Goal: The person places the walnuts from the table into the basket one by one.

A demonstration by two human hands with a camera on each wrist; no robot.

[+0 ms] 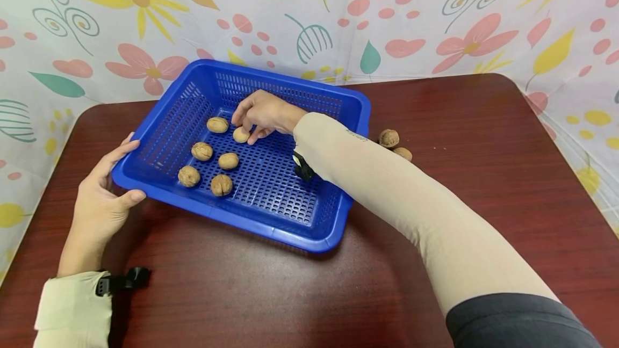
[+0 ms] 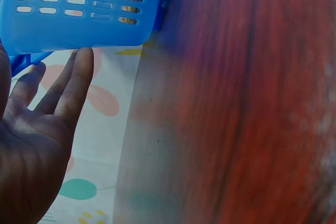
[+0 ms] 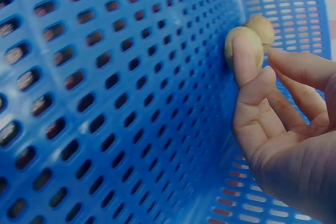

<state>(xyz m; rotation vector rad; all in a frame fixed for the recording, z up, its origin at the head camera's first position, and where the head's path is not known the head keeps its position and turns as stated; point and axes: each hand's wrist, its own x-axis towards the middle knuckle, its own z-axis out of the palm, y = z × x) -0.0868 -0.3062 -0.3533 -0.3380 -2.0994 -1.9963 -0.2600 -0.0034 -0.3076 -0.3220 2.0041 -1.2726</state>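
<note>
A blue perforated plastic basket (image 1: 271, 232) stands on the table with several walnuts on the left part of its floor. My right hand (image 1: 266, 114) reaches down inside it and pinches a walnut (image 1: 240, 135) between thumb and fingers. In the right wrist view the thumb lies across this walnut (image 3: 253, 51), and another walnut (image 3: 261, 31) shows just behind it. At the basket's left end my left hand (image 1: 99, 197) touches the rim, its fingers and thumb spread and fairly straight. The left wrist view shows its fingertips (image 2: 84, 59) against the rim's edge.
Beyond the basket's right side, walnuts (image 1: 389, 138) lie on the dark red wooden table (image 1: 483, 187), partly hidden by my right forearm. A flower-patterned cloth (image 1: 411, 20) hangs behind the table. The basket's raised walls surround the right hand.
</note>
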